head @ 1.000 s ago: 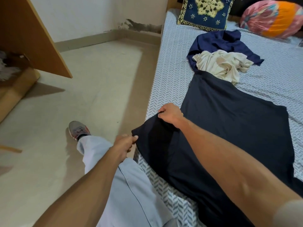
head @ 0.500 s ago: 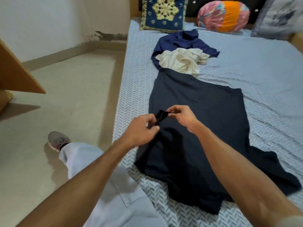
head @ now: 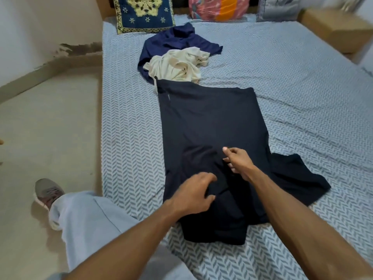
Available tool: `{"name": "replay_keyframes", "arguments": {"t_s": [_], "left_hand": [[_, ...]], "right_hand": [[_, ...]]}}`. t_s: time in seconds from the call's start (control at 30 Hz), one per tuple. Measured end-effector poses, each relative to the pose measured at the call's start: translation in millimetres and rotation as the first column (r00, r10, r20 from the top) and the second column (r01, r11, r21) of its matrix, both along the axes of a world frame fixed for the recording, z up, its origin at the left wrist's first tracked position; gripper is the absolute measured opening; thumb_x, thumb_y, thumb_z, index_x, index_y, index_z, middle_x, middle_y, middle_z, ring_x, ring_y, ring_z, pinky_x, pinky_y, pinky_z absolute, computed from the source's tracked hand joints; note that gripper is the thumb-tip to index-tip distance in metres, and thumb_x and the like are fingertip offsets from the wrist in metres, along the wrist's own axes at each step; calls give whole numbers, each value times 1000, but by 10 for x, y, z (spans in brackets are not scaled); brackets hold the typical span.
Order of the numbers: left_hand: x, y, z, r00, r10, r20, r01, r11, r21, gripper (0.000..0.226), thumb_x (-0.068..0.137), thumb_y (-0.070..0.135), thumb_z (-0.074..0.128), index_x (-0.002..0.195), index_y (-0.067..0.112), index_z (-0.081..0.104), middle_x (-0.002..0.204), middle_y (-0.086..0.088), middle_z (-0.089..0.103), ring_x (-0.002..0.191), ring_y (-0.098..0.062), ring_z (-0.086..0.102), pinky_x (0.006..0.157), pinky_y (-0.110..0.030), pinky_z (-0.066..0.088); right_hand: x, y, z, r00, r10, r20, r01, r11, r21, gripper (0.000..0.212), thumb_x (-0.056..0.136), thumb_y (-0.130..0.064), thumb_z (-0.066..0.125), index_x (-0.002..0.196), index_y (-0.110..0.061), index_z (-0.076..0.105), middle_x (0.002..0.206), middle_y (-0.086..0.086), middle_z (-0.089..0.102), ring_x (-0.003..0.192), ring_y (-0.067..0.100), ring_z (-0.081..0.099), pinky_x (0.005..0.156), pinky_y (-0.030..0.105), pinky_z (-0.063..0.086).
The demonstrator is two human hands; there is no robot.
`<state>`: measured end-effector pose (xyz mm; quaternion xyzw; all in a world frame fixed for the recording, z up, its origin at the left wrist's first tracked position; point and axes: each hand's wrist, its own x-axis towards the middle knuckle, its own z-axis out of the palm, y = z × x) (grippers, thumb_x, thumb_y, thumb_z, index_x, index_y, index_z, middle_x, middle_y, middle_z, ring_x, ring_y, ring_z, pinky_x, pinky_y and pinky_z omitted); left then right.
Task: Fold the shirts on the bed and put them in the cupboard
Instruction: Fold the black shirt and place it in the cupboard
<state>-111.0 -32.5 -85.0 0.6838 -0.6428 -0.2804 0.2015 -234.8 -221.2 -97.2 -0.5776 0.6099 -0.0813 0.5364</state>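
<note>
A dark navy shirt (head: pixel 212 122) lies flat along the bed (head: pixel 302 87), its left side folded inward and its right sleeve spread out to the right. My left hand (head: pixel 193 193) hovers over the shirt's near part with fingers curled and apart, holding nothing. My right hand (head: pixel 238 160) is just beyond it over the shirt's middle, fingers loose and spread. Further up the bed a crumpled cream shirt (head: pixel 177 65) lies on top of a crumpled blue shirt (head: pixel 177 39). The cupboard is out of view.
A blue patterned cushion (head: pixel 143 13), a pink-orange bolster (head: pixel 220 7) and a grey pillow (head: pixel 278 7) line the bed's head. A wooden side unit (head: pixel 333 27) stands at the far right. My leg and shoe (head: pixel 47 191) are on the floor left of the bed.
Both hands carried the shirt's left sleeve from the bed's edge inward onto the shirt and let it go. The view swung right, away from the cupboard door.
</note>
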Motion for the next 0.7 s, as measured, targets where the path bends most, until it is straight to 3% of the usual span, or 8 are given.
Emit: {"name": "replay_keyframes", "arguments": {"t_s": [0.07,0.13,0.23,0.3,0.4,0.57,0.63,0.7], "left_hand": [[184,211,-71,979,51,195,-46,998,-30,64,80,42,67,137,22,50,138,0,52,124,-25,51,104,-42,44],[316,416,-90,943,83,322,-101,994,39,76,78,49,67,144,21,41,144,-2,43,130,-28,43,107,-44,41],[417,621,-116,927,103,361,-177,968,179,89,77,51,70,149,21,25,146,-7,32,134,-32,34,108,-46,40],[392,723,-101,929,112,352,-204,950,235,91,77,46,70,148,21,19,142,-9,30,131,-34,33,106,-44,42],[315,797,-56,932,191,309,-284,914,291,88,77,32,69,147,22,16,130,-13,33,119,-36,40,93,-44,48],[219,906,-37,914,307,266,-379,880,286,76,76,10,65,140,15,24,89,-8,50,81,-33,57,69,-42,53],[165,949,-23,912,259,319,-351,894,279,69,75,9,63,134,15,26,79,-6,52,77,-34,61,65,-43,54],[113,980,19,895,150,420,-282,920,273,71,76,13,62,136,15,22,84,-9,57,84,-37,65,64,-42,53]], "right_hand": [[-32,104,-28,996,48,-80,-57,992,-112,43,86,-61,69,104,-22,68,102,-1,72,83,10,64,70,29,49],[-39,236,-26,974,130,-183,-157,977,-143,56,78,-61,77,115,-20,65,110,-6,68,100,13,64,81,29,50],[0,376,26,924,209,-321,-255,961,-108,65,77,-49,80,130,-20,57,121,-2,64,109,21,62,87,33,50],[4,434,86,915,219,-338,-272,955,-115,54,78,-40,80,123,-20,58,117,-2,67,101,20,63,85,34,52],[-60,440,130,960,167,-224,-192,977,-93,37,82,-23,80,112,-18,59,108,0,69,91,16,65,70,32,55],[-248,469,8,993,-71,95,57,989,134,30,86,6,70,109,-10,59,118,11,62,104,21,62,60,39,62],[-296,494,-12,974,-149,169,120,978,171,21,87,11,65,95,-8,60,107,14,64,94,20,63,55,33,59],[-315,498,21,953,-203,224,167,971,171,23,89,12,62,88,-10,58,97,12,62,85,18,61,55,29,55]]}}
